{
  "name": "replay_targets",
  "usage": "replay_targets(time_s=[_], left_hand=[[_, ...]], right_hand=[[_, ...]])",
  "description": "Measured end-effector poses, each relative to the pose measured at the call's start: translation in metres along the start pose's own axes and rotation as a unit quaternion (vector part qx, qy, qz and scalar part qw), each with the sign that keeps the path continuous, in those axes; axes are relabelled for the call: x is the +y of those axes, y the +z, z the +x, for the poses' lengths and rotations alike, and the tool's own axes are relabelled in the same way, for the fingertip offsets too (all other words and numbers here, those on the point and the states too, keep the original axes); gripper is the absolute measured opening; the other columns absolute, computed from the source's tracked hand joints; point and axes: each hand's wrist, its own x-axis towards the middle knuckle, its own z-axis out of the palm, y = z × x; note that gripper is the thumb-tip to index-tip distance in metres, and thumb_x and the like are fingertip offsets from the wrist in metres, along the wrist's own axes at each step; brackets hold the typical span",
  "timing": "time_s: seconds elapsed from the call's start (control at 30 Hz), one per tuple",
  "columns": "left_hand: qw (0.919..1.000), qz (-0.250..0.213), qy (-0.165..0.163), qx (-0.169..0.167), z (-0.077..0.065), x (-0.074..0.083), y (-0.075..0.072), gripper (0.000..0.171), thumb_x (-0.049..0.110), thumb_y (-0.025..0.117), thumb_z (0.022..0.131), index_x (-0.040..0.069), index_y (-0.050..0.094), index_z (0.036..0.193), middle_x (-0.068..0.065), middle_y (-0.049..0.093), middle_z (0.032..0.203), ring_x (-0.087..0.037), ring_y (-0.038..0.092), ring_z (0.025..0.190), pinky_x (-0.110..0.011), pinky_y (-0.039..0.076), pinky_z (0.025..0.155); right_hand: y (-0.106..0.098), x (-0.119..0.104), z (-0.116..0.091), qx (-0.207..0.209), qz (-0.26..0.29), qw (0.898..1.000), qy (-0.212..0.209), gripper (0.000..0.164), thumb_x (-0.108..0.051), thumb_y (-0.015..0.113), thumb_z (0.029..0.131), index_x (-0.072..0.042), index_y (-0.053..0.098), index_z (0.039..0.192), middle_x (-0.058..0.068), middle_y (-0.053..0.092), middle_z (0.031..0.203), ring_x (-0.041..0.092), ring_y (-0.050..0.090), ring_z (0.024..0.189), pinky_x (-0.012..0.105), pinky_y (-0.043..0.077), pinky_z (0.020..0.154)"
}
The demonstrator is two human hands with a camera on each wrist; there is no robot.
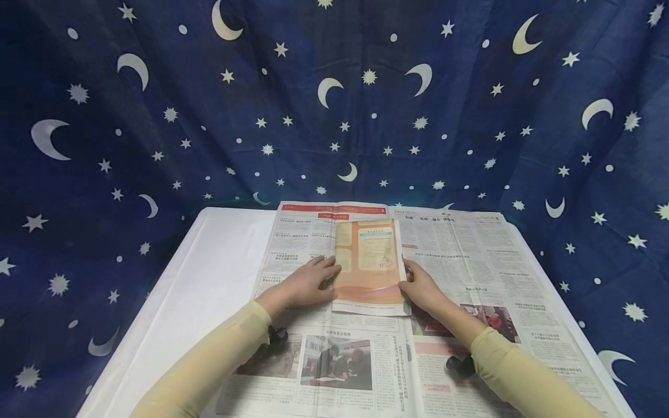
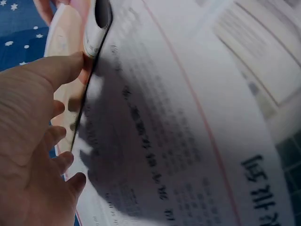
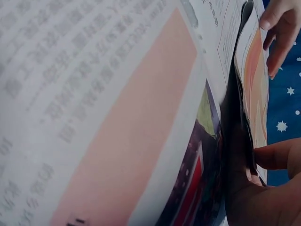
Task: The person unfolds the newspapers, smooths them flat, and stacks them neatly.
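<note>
An orange booklet [image 1: 372,284] with a printed pale panel lies upright in front of me on the spread newspaper [image 1: 387,348]. At its left edge rests my left hand [image 1: 307,283], its thumb tip touching the edge and its other fingers loosely extended along that side. In the left wrist view, the near edge of the booklet [image 2: 94,40] bulges up in a rounded fold beside the thumb. My right hand [image 1: 422,287] pinches the lower right edge, thumb on top and fingers tucked under the pages. The right wrist view shows this thumb [image 3: 275,155] on the cover and the edge slightly raised.
The newspaper covers most of a white table [image 1: 209,261], whose bare surface shows at the left. A dark blue curtain [image 1: 292,116] with moons and stars hangs behind and around the table. Black wrist devices [image 1: 460,367] sit beneath both forearms.
</note>
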Motion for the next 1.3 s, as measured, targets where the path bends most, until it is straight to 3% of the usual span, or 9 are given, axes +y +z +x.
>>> replay_targets(time_s=[0.1,0.2,0.37,0.53,0.67,0.8,1.0,1.17,1.3], left_hand=[[0.9999,0.009,0.009,-0.011,0.000,-0.004,0.003,0.069,0.046,0.064,0.098,0.017,0.043,0.157,-0.007,0.029,0.167,-0.032,0.020,0.154,-0.047,0.021,0.123],[0.9996,0.020,0.009,-0.017,0.001,-0.007,0.007,0.069,0.047,0.062,0.098,0.018,0.043,0.158,-0.006,0.028,0.167,-0.032,0.019,0.155,-0.047,0.020,0.123],[0.9977,0.061,0.011,-0.027,0.003,-0.008,0.012,0.070,0.051,0.058,0.100,0.019,0.041,0.159,-0.003,0.024,0.168,-0.031,0.018,0.155,-0.047,0.018,0.124],[0.9966,0.075,0.007,-0.033,0.003,-0.005,0.012,0.069,0.053,0.056,0.101,0.020,0.040,0.159,-0.001,0.025,0.168,-0.031,0.018,0.155,-0.048,0.018,0.124],[0.9961,0.079,0.007,-0.038,0.003,-0.004,0.010,0.069,0.054,0.055,0.101,0.020,0.040,0.159,-0.002,0.025,0.168,-0.031,0.017,0.155,-0.048,0.018,0.124],[0.9959,0.080,0.010,-0.040,0.003,-0.004,0.009,0.070,0.053,0.056,0.101,0.020,0.039,0.160,-0.002,0.025,0.168,-0.032,0.017,0.155,-0.049,0.018,0.124],[0.9957,0.082,0.010,-0.040,0.003,-0.003,0.008,0.069,0.052,0.057,0.101,0.020,0.039,0.160,-0.002,0.026,0.168,-0.031,0.018,0.155,-0.047,0.017,0.124],[0.9977,0.056,0.004,-0.037,0.002,-0.005,0.007,0.070,0.052,0.057,0.100,0.020,0.039,0.160,-0.001,0.027,0.167,-0.031,0.018,0.155,-0.047,0.016,0.124],[0.9979,-0.064,0.003,-0.009,0.005,-0.007,0.001,0.070,0.046,0.055,0.103,0.015,0.032,0.162,-0.007,0.027,0.167,-0.031,0.020,0.154,-0.047,0.016,0.124]], right_hand=[[0.001,0.000,-0.001,0.003,-0.011,1.000,-0.005,0.074,-0.010,0.056,0.099,0.001,0.018,0.161,0.019,0.064,0.113,0.024,0.068,0.087,0.038,0.056,0.080],[0.001,0.000,-0.002,0.010,-0.022,1.000,-0.018,0.072,-0.013,0.056,0.100,0.002,0.020,0.160,0.025,0.059,0.131,0.033,0.067,0.107,0.049,0.052,0.098],[0.001,-0.001,-0.006,0.023,-0.036,0.998,-0.037,0.072,-0.016,0.059,0.099,0.004,0.023,0.159,0.029,0.038,0.151,0.045,0.045,0.134,0.059,0.034,0.114],[0.001,-0.004,-0.013,0.037,-0.043,0.998,-0.040,0.074,-0.019,0.062,0.098,0.002,0.027,0.159,0.025,0.040,0.149,0.044,0.046,0.133,0.055,0.044,0.108],[0.003,-0.005,-0.021,0.013,0.026,0.999,-0.031,0.080,-0.015,0.064,0.096,-0.003,0.021,0.162,0.022,0.049,0.146,0.036,0.058,0.122,0.044,0.056,0.094],[0.007,-0.003,-0.033,-0.030,0.104,0.994,-0.022,0.088,-0.009,0.064,0.093,-0.006,0.011,0.164,0.022,0.048,0.150,0.032,0.066,0.112,0.039,0.058,0.087],[0.012,0.000,-0.049,-0.055,0.142,0.988,-0.016,0.088,-0.005,0.059,0.094,-0.007,0.007,0.164,0.023,0.054,0.145,0.029,0.070,0.104,0.039,0.058,0.084],[0.015,-0.005,-0.053,-0.047,0.153,0.986,-0.046,0.072,-0.008,0.049,0.103,-0.008,0.010,0.164,0.022,0.056,0.143,0.032,0.068,0.112,0.042,0.057,0.093],[0.014,-0.021,-0.055,-0.032,0.148,0.985,-0.089,0.062,-0.013,0.046,0.108,-0.010,0.018,0.163,0.020,0.054,0.145,0.033,0.063,0.123,0.038,0.054,0.098]])
